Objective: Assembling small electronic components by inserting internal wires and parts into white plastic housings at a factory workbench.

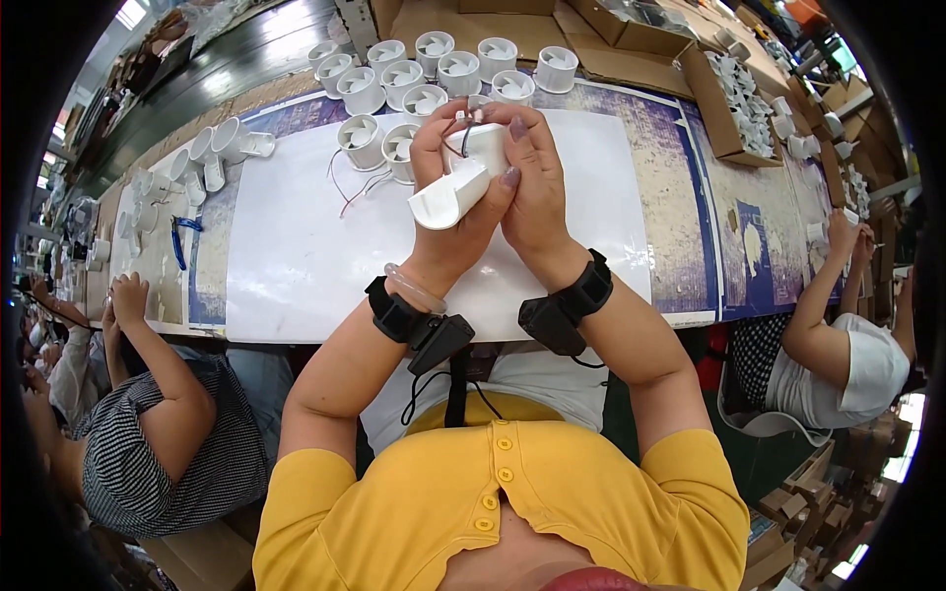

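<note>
Both my hands are raised over the white sheet and closed around one white plastic fan housing (461,185) with a curved handle-like part. My left hand (437,187) wraps its left side and underside. My right hand (533,167) grips it from the right, thumb pressed against the plastic. Thin red and dark wires (460,130) with a small white connector come up out of the housing between my fingers. Just left of my hands stand a white round fan unit (361,142) with wires trailing onto the sheet and a second one (399,148), partly hidden by my left hand.
Several more round fan units (401,84) stand in rows at the back. White handled housings (229,138) and blue pliers (179,241) lie at the left. A cardboard box (724,108) of white parts sits back right. Co-workers sit left (163,424) and right (838,355).
</note>
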`<state>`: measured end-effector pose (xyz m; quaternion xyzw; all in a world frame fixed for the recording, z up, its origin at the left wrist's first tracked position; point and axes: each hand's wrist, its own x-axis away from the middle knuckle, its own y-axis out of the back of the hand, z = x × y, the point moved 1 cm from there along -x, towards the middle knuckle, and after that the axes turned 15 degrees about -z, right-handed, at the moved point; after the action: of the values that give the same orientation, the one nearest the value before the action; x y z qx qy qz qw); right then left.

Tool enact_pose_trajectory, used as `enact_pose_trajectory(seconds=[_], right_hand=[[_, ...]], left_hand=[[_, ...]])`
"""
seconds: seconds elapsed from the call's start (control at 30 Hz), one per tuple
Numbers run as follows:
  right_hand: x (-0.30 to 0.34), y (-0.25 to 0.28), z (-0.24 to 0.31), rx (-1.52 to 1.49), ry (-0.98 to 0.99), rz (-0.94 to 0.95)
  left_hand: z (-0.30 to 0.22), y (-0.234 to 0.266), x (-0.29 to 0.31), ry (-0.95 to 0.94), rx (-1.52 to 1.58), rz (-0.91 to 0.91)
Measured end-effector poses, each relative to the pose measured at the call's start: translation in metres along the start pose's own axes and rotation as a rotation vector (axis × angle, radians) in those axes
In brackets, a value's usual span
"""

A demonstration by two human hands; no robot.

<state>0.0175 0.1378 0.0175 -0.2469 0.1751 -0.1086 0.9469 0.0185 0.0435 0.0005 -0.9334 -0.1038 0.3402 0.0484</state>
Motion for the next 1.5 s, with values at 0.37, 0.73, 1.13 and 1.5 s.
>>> enact_pose_trajectory(seconds=[0.37,0.73,1.13,1.5], right_hand=[[-0.010,0.012,0.002,-0.119,-0.273,-0.118],[-0.025,0.035,-0.015,-0.621,-0.436,-0.030],[-0.016,0.023,-0.004,-0.784,-0.803,-0.338],[-0.029,0.029,-0.017,-0.699,-0.469,-0.001]], left_hand=[[-0.013,-0.013,-0.001,-0.015,0.028,0.029],[-0.010,-0.001,-0.006,-0.207,-0.369,0.070],[-0.017,-0.002,-0.007,-0.152,-0.163,0.084],[-0.009,0.001,-0.003,0.034,-0.117,0.110]])
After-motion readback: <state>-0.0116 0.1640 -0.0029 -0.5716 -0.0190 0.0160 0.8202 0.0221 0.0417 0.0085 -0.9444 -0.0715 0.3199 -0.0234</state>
